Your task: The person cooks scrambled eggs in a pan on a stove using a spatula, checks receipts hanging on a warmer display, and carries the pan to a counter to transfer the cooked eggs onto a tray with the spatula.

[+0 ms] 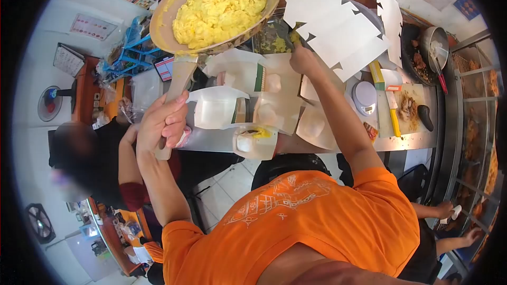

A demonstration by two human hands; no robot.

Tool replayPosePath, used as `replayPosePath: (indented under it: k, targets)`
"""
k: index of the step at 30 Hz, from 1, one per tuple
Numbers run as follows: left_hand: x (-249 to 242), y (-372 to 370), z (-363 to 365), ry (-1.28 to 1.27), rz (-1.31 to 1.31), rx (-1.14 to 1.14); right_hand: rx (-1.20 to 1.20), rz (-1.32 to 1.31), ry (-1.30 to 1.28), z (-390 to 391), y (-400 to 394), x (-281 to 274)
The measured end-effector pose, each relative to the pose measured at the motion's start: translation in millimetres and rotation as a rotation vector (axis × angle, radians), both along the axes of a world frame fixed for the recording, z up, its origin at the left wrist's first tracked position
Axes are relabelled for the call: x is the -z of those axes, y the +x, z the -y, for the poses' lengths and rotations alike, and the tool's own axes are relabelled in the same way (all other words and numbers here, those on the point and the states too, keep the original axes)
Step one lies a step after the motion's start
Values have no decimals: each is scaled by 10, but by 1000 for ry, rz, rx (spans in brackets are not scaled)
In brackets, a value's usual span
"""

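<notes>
My left hand is wrapped round the pale handle of a frying pan. The pan is raised at the upper left and tilted, with a heap of yellow scrambled egg in it. Closed on a grey utensil, my right hand reaches over a metal tray with egg bits in it. The utensil's exact kind is hard to make out. Below lie several open paper food boxes, some with white mounds like rice. One box at the counter's front edge has yellow egg over its white mound.
White flat box blanks stand at the back. To the right are a kitchen scale, a yellow-handled knife, a chopping board and a wok. A person in dark clothing is close at the left; other hands show at lower right.
</notes>
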State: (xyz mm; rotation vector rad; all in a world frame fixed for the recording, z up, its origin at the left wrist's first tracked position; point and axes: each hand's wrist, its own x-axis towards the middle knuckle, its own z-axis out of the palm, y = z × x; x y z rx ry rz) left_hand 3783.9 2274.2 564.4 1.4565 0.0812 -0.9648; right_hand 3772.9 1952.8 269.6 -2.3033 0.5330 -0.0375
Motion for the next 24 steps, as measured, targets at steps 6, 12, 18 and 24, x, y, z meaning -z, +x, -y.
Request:
replayPosePath:
  k: [6, 12, 18, 24]
  targets:
    - [198, 135, 186, -44, 5, -15, 87, -117, 106, 273, -368, -293]
    - [270, 209, 241, -70, 7, 0, 5, -90, 39, 648, -632, -425]
    - [263, 236, 216, -63, -6, -4, 0, -98, 2, 1037, -921, -723]
    - [274, 265, 155, -34, -14, 35, -119, -159, -147, 1238, -1054, -1006]
